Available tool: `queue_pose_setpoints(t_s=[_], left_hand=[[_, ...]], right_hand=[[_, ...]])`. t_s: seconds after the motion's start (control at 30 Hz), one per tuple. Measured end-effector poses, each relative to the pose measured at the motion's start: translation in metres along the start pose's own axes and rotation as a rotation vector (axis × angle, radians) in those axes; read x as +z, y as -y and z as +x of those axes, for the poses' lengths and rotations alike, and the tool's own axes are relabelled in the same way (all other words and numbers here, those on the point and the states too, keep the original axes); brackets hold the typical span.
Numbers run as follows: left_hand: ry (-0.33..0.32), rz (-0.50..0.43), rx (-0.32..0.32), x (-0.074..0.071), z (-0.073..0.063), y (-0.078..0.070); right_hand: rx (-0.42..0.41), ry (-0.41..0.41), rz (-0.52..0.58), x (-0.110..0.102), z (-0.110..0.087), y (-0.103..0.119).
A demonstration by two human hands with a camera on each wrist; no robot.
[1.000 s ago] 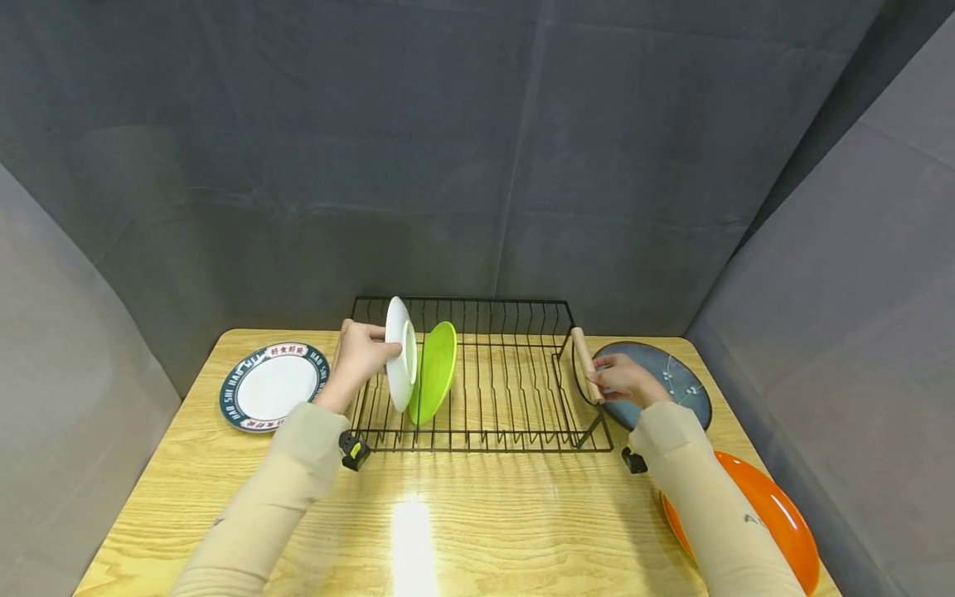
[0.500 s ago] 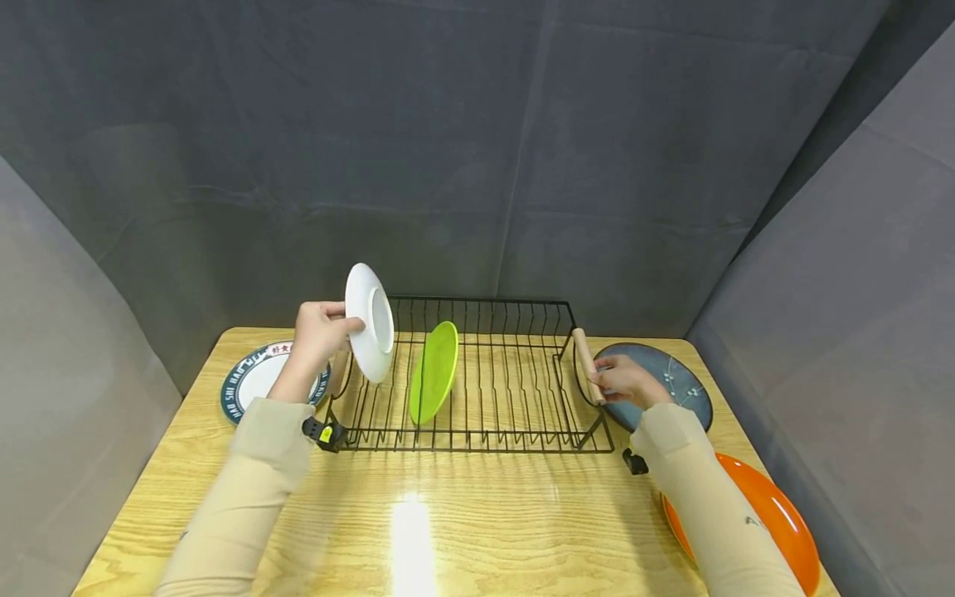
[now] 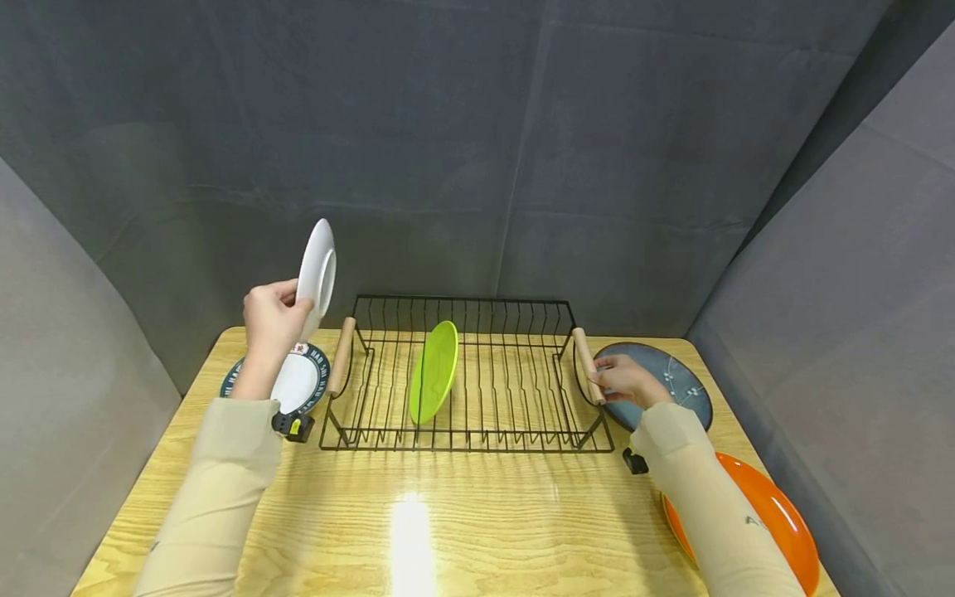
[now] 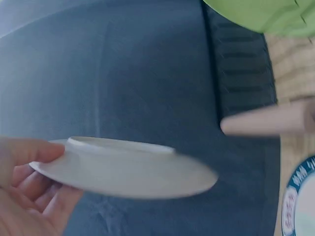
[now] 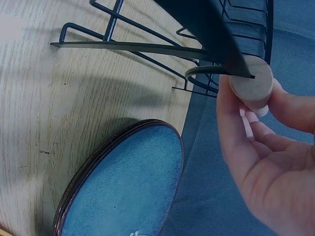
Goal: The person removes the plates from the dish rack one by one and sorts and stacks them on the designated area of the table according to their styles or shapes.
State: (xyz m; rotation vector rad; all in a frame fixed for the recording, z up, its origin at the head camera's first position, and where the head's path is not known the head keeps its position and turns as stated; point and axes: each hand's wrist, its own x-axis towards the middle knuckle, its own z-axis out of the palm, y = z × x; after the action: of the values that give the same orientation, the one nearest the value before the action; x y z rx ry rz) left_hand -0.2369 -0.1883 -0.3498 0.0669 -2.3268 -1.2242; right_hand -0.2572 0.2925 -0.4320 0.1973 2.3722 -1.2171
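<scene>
A white plate (image 3: pixel 317 278), held nearly on edge, is pinched at its rim by my left hand (image 3: pixel 270 325), raised above the rack's left end. In the left wrist view the plate (image 4: pixel 128 172) shows its foot ring, with my thumb on the underside and fingers beneath. My right hand (image 3: pixel 627 381) grips the wooden handle (image 3: pixel 588 365) at the right end of the black wire dish rack (image 3: pixel 515 441). The right wrist view shows thumb and fingers around that handle (image 5: pixel 253 86). A green plate (image 3: pixel 434 373) leans upright in the rack's left half.
Below my left hand lies a white plate with a patterned teal rim (image 3: pixel 322 373). Blue plates (image 3: pixel 675 377) lie right of the rack. An orange plate (image 3: pixel 776 514) sits at the front right, partly under my right sleeve. A grey curtain (image 3: pixel 448 166) stands behind the wooden table (image 3: pixel 485 531).
My left hand has lifted the white plate out of the rack, up and to the left, baring the left wooden handle. My right hand has stayed on its handle.
</scene>
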Motion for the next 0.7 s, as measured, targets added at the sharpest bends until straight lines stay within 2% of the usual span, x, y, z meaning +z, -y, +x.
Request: queue_pose_setpoints(t_s=[0.17, 0.33, 0.53, 0.7], left_hand=[[-0.084, 0.277, 0.160, -0.001, -0.004, 0.024], [-0.079, 0.471, 0.307, 0.003, -0.012, 0.057], [-0.030, 0.625, 0.383, 0.009, -0.030, 0.097], [-0.015, 0.675, 0.417, 0.012, -0.045, 0.120]], right_hand=[[0.002, 0.001, -0.002, -0.001, -0.001, 0.001], [-0.020, 0.026, 0.007, -0.004, -0.003, 0.000], [-0.015, 0.023, 0.006, -0.004, -0.001, -0.002], [0.011, 0.008, 0.012, -0.002, 0.002, -0.001]])
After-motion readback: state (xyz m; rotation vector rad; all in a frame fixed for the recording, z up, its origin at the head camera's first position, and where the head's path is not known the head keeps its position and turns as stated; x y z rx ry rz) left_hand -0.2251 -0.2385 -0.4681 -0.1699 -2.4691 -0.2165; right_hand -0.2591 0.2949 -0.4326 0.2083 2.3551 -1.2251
